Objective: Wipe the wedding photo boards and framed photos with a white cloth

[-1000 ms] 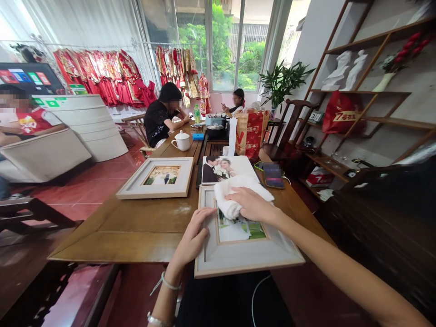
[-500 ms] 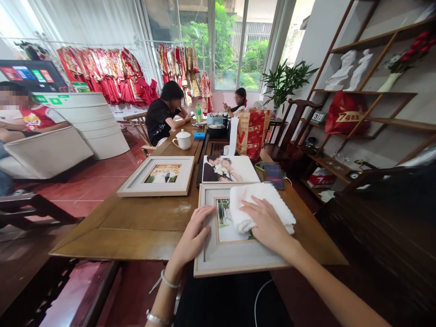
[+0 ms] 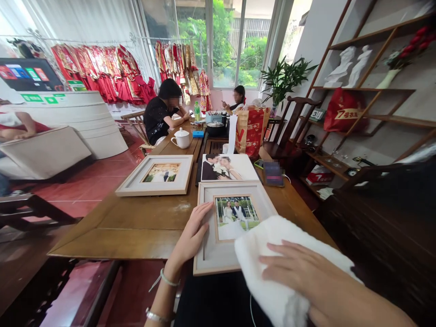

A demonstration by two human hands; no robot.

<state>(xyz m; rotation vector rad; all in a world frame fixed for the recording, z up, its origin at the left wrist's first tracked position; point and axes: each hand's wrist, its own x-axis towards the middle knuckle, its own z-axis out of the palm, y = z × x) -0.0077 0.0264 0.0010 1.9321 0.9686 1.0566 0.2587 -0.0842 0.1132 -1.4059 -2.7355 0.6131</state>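
A pale wooden picture frame [image 3: 218, 265] with a wedding photo [image 3: 235, 217] inside lies at the near table edge, partly overhanging it. My left hand [image 3: 194, 229] rests on its left side, fingers stretched out over the grey mat. A white towel [image 3: 262, 245] is in my right hand [image 3: 296, 263], raised near the camera and covering the frame's lower right corner. The thumb of that hand is hidden; its fingers lie over the cloth. Just behind the frame sits a photo print of a couple [image 3: 228, 167]. To the left lies a second framed photo [image 3: 155, 175].
On the wooden table [image 3: 136, 231] stand a white lidded cup [image 3: 180, 138], a paper bag [image 3: 251, 131] and a phone [image 3: 273, 173]. Two people [image 3: 163, 113] sit at its far end. A chair [image 3: 296, 122] and wooden shelves [image 3: 371, 91] line the right.
My right hand has carried the towel off the photo, towards me and to the right, uncovering the couple in the picture. My left hand has stayed on the frame.
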